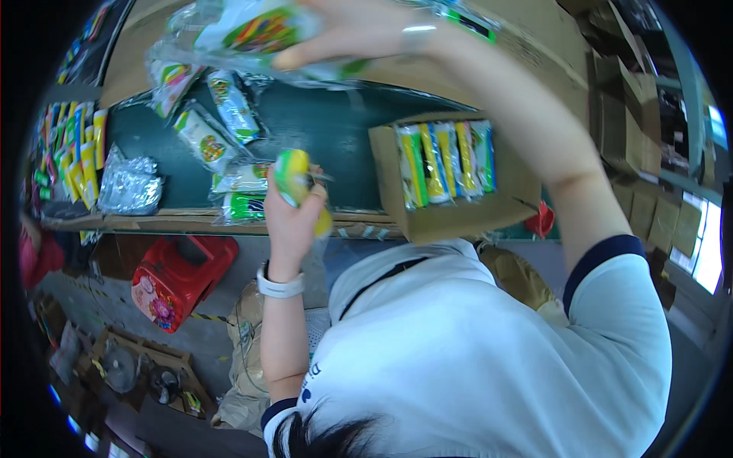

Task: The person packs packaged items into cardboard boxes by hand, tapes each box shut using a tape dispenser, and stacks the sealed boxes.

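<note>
My left hand (294, 217), with a white watch on its wrist, is closed around a yellow-green snack packet (292, 174) at the near edge of the dark green tabletop (328, 130). My right hand (366, 34), a ring on one finger, reaches far up and grips a clear plastic bag (244, 38) stuffed with colourful packets. Between the two arms stands an open cardboard box (458, 217) with several packets upright in a row (447, 160). More loose packets (217, 126) lie on the green surface left of my left hand.
A crumpled silver foil bag (130, 185) lies at the table's left end beside a row of yellow packets (80, 156). A red plastic stool (179, 278) sits on the floor below. Flat cardboard (534, 38) and stacked boxes (634, 130) fill the right side.
</note>
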Demonstrator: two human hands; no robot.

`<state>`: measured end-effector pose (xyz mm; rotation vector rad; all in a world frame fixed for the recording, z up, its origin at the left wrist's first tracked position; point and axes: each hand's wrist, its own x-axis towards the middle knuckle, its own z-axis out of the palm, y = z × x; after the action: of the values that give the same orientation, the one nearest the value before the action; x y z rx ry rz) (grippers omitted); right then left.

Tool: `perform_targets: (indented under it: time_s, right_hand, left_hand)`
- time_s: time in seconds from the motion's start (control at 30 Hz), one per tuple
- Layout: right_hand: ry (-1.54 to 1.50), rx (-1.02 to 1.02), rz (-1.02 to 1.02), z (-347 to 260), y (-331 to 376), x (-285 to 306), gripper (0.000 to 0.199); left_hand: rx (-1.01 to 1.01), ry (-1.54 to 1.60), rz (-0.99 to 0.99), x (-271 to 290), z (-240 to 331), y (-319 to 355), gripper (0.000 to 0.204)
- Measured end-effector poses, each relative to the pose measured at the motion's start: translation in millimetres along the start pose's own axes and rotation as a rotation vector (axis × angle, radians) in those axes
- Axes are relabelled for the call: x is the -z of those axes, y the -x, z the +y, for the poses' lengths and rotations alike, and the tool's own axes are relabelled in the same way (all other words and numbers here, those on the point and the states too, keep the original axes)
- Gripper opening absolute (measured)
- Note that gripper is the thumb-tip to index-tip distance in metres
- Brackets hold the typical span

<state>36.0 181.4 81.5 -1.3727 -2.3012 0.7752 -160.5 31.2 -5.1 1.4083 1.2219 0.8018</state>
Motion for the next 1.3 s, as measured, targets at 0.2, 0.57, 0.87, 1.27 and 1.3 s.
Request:
perform_targets:
  time_s: [0.2, 0.57, 0.87, 1.27, 1.3]
  right_hand:
    - [0.267, 0.155, -0.729, 10.3, 181.1, 37.3, 0.037]
    - [0.430, -0.456, -0.770, 15.1, 198.2, -40.8, 0.036]
    - [-0.273, -0.678, 0.170, 36.6, 202.9, -162.2, 0.076]
    - [0.005, -0.563, -0.454, 12.3, 217.4, -98.2, 0.071]
    - [-0.392, -0.667, -0.393, 13.8, 222.4, -77.0, 0.070]
  left_hand:
    - [0.468, 0.679, -0.306, -33.2, -27.9, 3.5, 0.041]
    - [0.557, 0.660, -0.390, -54.6, -33.1, -7.1, 0.044]
    - [0.573, 0.733, -0.357, -67.5, -31.2, 5.7, 0.043]
    - [0.044, 0.134, -0.127, -60.3, 19.1, -1.8, 0.045]
    - [-0.299, -0.145, -0.075, -57.3, 47.7, -4.6, 0.043]
